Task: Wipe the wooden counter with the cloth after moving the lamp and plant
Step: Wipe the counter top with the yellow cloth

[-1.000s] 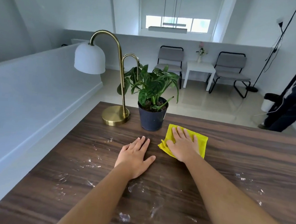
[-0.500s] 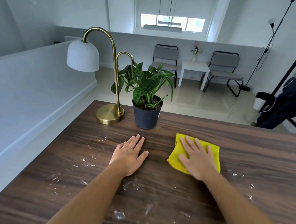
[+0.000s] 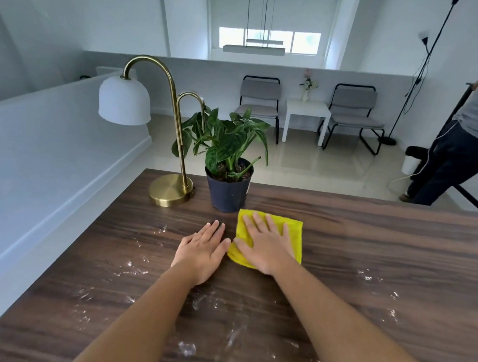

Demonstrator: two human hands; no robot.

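Observation:
A dark wooden counter (image 3: 368, 244) carries white smears near me and at the right. At its far left edge stands a brass lamp (image 3: 171, 189) with a white shade, and beside it a green plant in a dark pot (image 3: 228, 192). Just in front of the pot lies a yellow cloth (image 3: 295, 231). My right hand (image 3: 266, 245) presses flat on the cloth, fingers spread. My left hand (image 3: 201, 251) rests flat on the bare wood, its fingers touching the cloth's left edge.
A white ledge (image 3: 52, 155) runs along the counter's left side. Beyond the far edge are two grey chairs (image 3: 261, 98), a small white table (image 3: 306, 112) and a floor lamp (image 3: 418, 68). A person (image 3: 464, 144) stands at the far right.
My right hand slid the cloth out to the right, then back left toward the pot and my left hand. The left hand stayed flat on the wood.

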